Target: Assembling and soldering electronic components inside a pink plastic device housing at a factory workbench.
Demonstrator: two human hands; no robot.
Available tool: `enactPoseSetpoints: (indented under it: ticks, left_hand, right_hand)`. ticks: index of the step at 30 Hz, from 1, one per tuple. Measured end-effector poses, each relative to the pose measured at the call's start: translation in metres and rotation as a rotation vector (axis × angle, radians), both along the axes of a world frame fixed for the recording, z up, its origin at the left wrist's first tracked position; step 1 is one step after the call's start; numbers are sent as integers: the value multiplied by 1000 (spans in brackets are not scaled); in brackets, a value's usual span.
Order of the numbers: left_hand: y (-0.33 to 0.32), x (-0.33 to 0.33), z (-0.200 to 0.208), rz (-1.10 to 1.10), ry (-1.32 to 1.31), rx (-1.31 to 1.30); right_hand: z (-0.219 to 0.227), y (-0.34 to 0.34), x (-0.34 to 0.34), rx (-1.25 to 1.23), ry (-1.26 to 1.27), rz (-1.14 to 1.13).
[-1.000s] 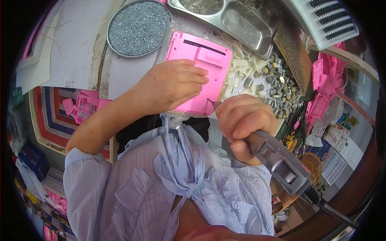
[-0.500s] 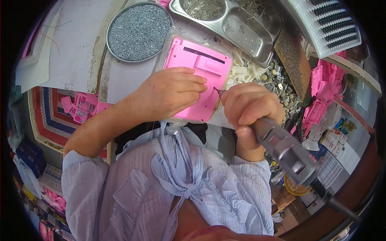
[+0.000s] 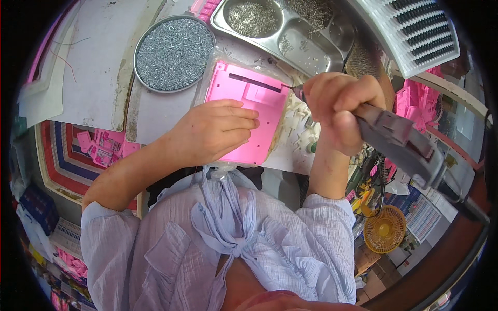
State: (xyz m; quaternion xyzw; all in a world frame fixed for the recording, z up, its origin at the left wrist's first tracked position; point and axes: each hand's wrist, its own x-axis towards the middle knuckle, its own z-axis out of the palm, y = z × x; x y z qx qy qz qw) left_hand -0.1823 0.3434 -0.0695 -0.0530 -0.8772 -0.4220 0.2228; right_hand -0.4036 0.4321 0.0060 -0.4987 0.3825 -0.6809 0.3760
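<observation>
A pink plastic casing [image 3: 265, 119] lies flat on a clear plastic sheet at the front of the table. It has a long dark slot near its far edge and several small holes. My left hand [image 3: 218, 127] rests across its left side with the fingers stretched out, palm down. My right hand [image 3: 345, 106] is wrapped around a grey corded electric screwdriver [image 3: 402, 135], held tilted. Its bit points at the casing's far right corner; whether it touches a screw there is too small to tell.
Behind the casing stand a round tray of small silver screws [image 3: 175, 52] and a compartmented steel tray [image 3: 311, 57] with small metal parts. White plastic pieces [image 3: 295, 122] lie to the right. Pink parts [image 3: 417, 101] and a yellow basket [image 3: 384, 228] are farther right.
My right hand has moved the screwdriver away from me, from the casing's middle right to its far right corner. My left hand stays on the casing.
</observation>
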Motion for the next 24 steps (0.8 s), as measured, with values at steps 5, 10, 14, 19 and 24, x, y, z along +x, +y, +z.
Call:
enactPoseSetpoints:
  ticks: [5,10,14,19,24]
  left_hand:
    - [0,-1,1,4,24,38]
    - [-1,-2,-3,17,69,49]
    - [2,-1,-5,45,76,50]
    - [1,-4,-4,31,84,17]
    - [0,-1,-6,29,66,68]
  right_hand:
    - [-6,-8,0,75,13,24]
    - [-3,-18,-7,123,30,129]
    - [-2,-29,-15,84,0,250]
    - [-13,-25,-16,-34,-89,204]
    - [-8,-29,-15,41,-30,245]
